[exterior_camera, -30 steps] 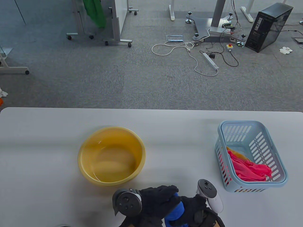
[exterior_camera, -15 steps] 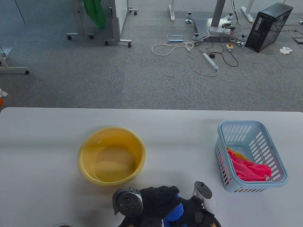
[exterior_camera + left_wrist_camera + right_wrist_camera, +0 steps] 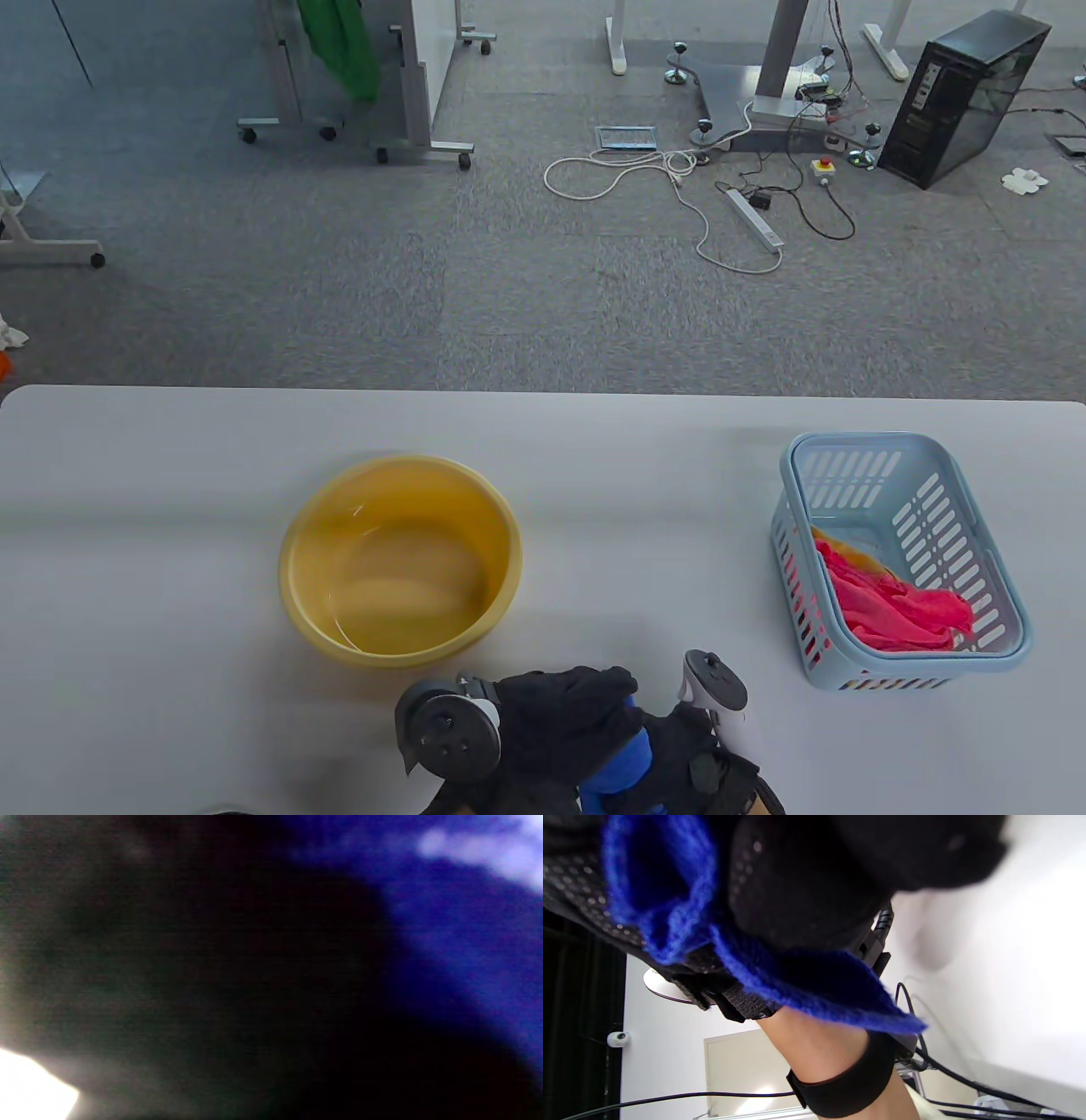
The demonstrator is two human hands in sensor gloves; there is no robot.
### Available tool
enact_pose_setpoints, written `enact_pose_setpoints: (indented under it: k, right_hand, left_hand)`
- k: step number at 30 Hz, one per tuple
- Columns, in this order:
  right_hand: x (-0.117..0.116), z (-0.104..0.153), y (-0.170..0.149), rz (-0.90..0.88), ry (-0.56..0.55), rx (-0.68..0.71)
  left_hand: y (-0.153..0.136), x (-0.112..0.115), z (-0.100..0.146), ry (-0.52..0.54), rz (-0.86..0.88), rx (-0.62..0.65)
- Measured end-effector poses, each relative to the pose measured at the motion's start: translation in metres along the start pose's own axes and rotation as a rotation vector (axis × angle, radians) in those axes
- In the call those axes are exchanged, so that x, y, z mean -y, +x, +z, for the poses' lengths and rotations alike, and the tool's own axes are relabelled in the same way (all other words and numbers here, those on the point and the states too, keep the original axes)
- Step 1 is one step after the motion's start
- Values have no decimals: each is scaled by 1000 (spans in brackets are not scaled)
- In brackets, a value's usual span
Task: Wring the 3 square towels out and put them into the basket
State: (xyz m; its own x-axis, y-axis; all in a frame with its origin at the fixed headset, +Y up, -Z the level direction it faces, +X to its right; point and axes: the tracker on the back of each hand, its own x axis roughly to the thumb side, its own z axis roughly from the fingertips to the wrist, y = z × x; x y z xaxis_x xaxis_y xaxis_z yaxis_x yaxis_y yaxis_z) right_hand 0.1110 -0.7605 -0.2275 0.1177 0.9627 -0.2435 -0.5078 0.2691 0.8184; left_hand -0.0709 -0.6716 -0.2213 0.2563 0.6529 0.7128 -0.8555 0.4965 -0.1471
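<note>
- Currently wringing: both hands, left [image 3: 568, 713] and right [image 3: 696, 755], clenched round the blue towel [image 3: 624, 760] over the counter's [image 3: 170, 509] near edge.
- Pink towel [image 3: 891, 607] lies in basket [image 3: 1010, 594].
- Next, likely: carry blue towel right, into basket.

Both hands wear black fabric gloves; the left hand [image 3: 564, 709] carries a dark grey round tracker [image 3: 450, 737] with small buttons on its face, the right hand [image 3: 696, 755] a tracker with a white handle and a dark grey round head [image 3: 717, 682]. In the right wrist view the glove [image 3: 780, 887] shows rows of small pale grip dots, a woven black strap [image 3: 742, 1003] and a black connector with thin black cables [image 3: 925, 1065] trailing from it. A smooth black band [image 3: 848, 1077] circles the wrist.
</note>
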Motion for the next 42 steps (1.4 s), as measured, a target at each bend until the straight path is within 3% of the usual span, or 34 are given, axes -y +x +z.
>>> enact_pose_setpoints:
  k: [5, 15, 23, 27, 29, 36, 42]
  right_hand:
    - [2, 7, 9, 107, -78, -13]
    - [8, 20, 21, 361, -314, -85]
    - [1, 27, 32, 614, -548, -69]
    - [-5, 31, 38, 786, -689, -12]
    - [-10, 32, 40, 891, -809, 56]
    - [-15, 33, 42, 1055, -903, 108]
    - [-32, 35, 47, 1299, -1006, 116]
  left_hand:
    - [-1, -1, 2, 23, -21, -16]
    - [-12, 2, 10, 39, -61, -186]
    - [-20, 1, 13, 42, -33, -281]
    - [-28, 1, 15, 44, 55, -349]
    - [-32, 2, 16, 45, 130, -384]
    - [-43, 6, 22, 41, 245, -505]
    - [-51, 12, 29, 16, 380, -659]
